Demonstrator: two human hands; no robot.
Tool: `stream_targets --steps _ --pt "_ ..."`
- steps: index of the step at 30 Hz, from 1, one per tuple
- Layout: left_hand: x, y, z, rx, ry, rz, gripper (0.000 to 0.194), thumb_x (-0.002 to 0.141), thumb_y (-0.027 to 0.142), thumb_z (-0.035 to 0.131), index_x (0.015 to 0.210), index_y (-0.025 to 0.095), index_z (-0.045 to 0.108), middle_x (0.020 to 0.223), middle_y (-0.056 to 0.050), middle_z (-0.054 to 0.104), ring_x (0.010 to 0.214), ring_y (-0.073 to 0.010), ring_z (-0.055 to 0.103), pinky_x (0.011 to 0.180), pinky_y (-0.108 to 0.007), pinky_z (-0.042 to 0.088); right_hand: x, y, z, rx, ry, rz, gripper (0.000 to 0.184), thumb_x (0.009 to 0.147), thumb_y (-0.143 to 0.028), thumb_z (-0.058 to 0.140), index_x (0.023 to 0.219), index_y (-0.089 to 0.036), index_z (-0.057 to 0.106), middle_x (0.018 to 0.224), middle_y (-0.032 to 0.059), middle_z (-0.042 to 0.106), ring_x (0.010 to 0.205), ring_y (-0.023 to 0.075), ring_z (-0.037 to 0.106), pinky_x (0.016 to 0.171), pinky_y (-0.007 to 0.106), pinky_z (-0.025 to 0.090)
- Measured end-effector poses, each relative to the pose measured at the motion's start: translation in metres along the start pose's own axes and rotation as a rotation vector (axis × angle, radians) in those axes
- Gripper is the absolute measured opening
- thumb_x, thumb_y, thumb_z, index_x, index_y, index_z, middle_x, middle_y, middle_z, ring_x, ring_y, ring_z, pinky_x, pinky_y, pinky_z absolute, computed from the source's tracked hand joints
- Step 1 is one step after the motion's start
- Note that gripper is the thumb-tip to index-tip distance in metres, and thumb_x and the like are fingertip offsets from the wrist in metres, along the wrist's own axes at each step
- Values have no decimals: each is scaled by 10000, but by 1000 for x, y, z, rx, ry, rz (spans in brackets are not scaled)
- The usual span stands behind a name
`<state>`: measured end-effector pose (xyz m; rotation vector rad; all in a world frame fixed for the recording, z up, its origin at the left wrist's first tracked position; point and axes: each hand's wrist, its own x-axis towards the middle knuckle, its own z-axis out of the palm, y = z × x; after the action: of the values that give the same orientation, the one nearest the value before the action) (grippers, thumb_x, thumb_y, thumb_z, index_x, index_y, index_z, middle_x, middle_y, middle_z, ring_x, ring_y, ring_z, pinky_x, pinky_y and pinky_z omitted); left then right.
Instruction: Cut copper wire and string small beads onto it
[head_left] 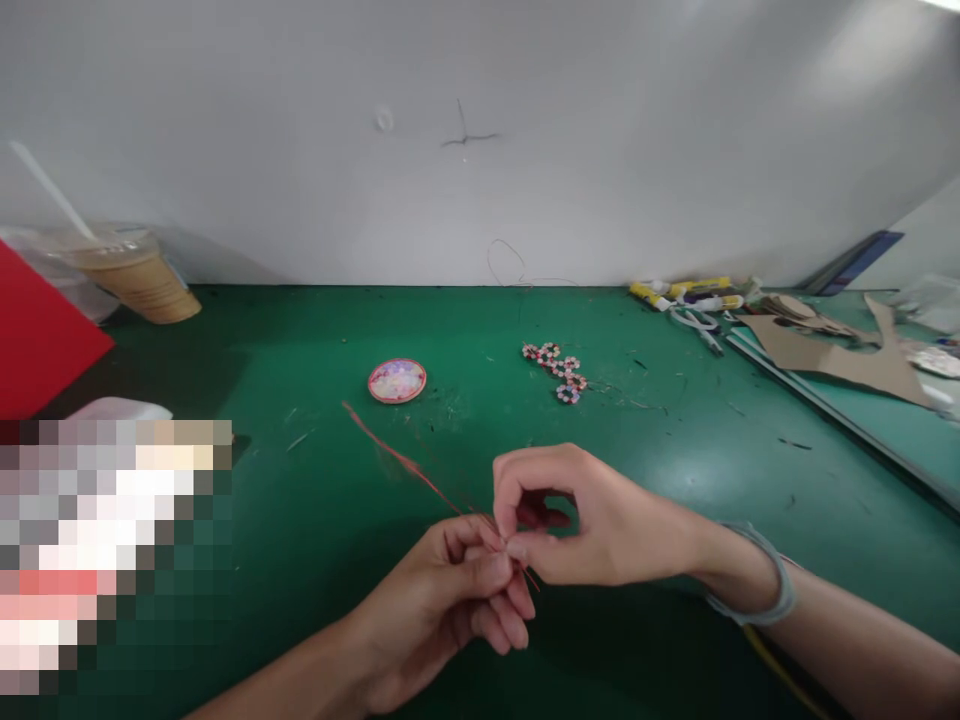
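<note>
Thin red thread (409,465) runs from the fingertips of both hands out to the upper left over the table. My left hand (457,590), palm turned up, pinches the thread between thumb and forefinger. From above, my right hand (577,520) pinches it at the same spot, the two sets of fingertips touching. A short red end pokes out below the pinch. Whatever small detail lies between the fingertips is hidden. Beyond the hands lie a round patterned disc (397,381) with a red rim and a chain of small beaded rings (566,370).
A plastic cup (139,275) with a straw leans at the left near a red panel (45,335). Yellow-white pens (686,292), scissors-like grey handles and cut cardboard (832,350) lie at the right. A grey wall (300,150) bounds the green table (300,330).
</note>
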<state>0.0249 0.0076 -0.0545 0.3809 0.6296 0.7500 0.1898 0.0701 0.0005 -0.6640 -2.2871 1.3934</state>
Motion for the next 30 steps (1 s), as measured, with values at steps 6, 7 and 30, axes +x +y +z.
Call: stream_targets --steps 6,7,30 --pt "0 1 1 13 40 25 143 711 214 744 683 122 637 598 -28 678 485 -77 624 463 -119 470 1 -1 5 -52 60 -32 84 751 -78 559 761 -162 559 730 -24 508 624 72 445 546 190 384" --pt "-1 1 2 50 23 13 153 710 223 743 677 113 643 591 -33 673 480 -80 623 459 -124 471 1 -3 5 -77 23 -46 83 757 -79 560 766 -161 568 732 -23 511 624 70 449 551 189 385" --pt "-2 0 7 179 51 63 144 752 219 705 740 121 600 612 -31 682 486 -105 637 461 -162 481 4 6 4 245 12 265 146 772 -283 633 718 -163 571 657 -33 555 595 78 504 539 196 400"
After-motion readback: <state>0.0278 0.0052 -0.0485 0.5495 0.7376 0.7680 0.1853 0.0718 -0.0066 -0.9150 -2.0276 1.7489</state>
